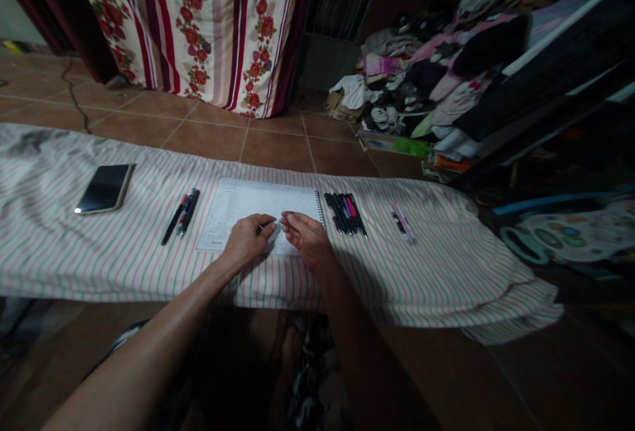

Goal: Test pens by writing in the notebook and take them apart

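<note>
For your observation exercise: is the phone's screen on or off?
Off: the phone lies face up on the striped cloth, its screen dark.

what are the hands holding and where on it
What looks like a slim pen, held at both ends: the left hand pinches one end, the right hand the other, above the notebook.

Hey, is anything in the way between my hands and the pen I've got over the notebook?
Nothing visible. The left hand and right hand both pinch the pen above the notebook; the other pens lie apart on the striped cloth, off to either side.
</note>
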Demonstrator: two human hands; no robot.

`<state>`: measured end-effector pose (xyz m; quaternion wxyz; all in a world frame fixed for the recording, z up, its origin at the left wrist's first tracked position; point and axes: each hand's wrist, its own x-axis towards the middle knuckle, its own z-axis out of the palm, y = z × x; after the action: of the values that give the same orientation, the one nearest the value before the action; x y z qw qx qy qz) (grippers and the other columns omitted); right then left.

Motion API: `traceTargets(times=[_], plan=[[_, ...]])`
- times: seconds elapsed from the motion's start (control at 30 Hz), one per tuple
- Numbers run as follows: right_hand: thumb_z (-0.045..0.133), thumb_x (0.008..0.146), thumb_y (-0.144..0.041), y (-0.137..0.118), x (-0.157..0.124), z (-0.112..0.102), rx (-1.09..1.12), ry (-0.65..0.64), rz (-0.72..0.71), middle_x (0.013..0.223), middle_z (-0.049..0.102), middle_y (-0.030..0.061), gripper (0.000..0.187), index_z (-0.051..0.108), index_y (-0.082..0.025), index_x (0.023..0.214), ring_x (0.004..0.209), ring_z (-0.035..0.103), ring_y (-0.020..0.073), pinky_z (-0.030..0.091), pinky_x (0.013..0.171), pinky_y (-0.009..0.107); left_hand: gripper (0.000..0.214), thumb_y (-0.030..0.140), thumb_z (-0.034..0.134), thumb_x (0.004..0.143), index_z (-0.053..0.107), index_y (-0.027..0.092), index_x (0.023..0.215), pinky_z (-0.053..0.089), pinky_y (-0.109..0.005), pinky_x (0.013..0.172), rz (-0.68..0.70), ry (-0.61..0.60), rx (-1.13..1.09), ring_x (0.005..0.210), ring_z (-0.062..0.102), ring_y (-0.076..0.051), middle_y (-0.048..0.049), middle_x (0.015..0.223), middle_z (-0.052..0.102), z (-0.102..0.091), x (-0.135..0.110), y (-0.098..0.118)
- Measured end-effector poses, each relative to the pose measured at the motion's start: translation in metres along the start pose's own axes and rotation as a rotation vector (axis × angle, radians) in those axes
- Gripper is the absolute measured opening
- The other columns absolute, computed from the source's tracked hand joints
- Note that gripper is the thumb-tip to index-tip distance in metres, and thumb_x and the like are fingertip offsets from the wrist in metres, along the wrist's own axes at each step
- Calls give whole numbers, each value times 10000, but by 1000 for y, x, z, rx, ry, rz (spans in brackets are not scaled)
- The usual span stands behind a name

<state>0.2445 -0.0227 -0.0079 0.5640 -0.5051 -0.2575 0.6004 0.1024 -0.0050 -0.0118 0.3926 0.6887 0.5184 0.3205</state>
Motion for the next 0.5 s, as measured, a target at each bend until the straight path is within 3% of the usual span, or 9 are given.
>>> traceTargets(times=[0.5], plan=[[760, 551, -385, 5, 3, -5, -49, -50, -39, 719, 645, 15, 313, 693, -174, 772, 586, 552, 81, 433, 538, 208, 275, 316, 532, 771, 690, 179, 950, 454, -260, 607, -22, 17, 16, 587, 619, -171, -38, 642, 678, 1, 1, -1]])
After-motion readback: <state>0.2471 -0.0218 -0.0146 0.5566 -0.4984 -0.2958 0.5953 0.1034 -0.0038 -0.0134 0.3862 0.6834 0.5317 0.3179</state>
